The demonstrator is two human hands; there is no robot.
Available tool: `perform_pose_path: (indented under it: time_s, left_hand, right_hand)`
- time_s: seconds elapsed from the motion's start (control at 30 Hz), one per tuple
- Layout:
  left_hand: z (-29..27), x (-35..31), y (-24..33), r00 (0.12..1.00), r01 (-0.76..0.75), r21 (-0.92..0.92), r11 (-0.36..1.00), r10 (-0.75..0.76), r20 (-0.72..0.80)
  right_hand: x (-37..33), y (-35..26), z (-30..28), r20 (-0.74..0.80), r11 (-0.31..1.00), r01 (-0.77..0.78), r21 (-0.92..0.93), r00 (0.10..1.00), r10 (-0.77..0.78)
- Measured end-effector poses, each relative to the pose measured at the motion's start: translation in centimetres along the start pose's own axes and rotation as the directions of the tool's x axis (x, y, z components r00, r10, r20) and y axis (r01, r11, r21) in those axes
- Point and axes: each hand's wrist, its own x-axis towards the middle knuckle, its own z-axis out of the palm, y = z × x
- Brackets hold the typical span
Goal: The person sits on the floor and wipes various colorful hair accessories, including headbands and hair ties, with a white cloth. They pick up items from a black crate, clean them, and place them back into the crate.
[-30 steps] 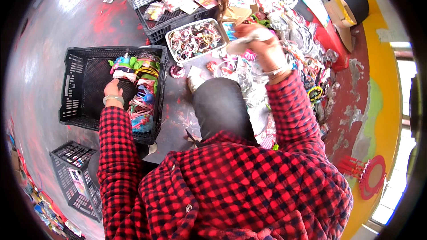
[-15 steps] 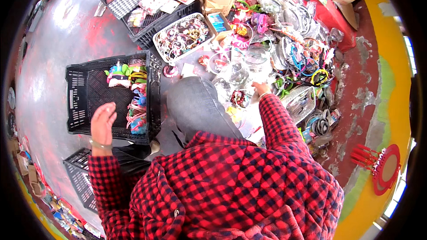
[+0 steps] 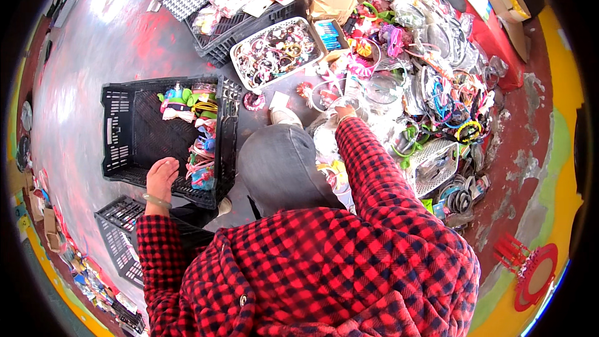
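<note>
My left hand is held over the near edge of a black plastic crate, fingers stretched out and nothing in them. Inside that crate, colourful hair accessories are stacked along the right side and far right corner. My right hand reaches forward into a large heap of headbands and hair bands, many in clear plastic bags. Its fingers are small and partly lost among the shiny packaging, so whether they grip anything is unclear. A white headband lies just beyond it.
A white basket of hair ties stands ahead, next to a small box of blue items. Black crates and an open cardboard box sit behind. Another white basket is at right. A second crate stands near left.
My right hand has moved left and slightly farther forward over the heap. My left hand has lowered a little at the crate's near edge. The whole view has shifted slightly.
</note>
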Motion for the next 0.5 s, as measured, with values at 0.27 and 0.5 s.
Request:
perform_pose_path:
  time_s: [0.27, 0.5]
  left_hand:
    - [0.3, -0.2, -0.6, 0.999, 0.029, 0.049, 0.998, -0.027, -0.031]
    - [1.9, 0.4, 0.5, 0.999, 0.016, 0.053, 0.998, -0.018, 0.032]
  right_hand:
    - [-3.6, -3.3, -0.2, 0.467, -0.013, 0.494, -0.869, 0.813, -0.347]
    - [-10.4, -5.3, -3.4, -0.321, 0.700, 0.047, -0.713, 0.865, -0.385]
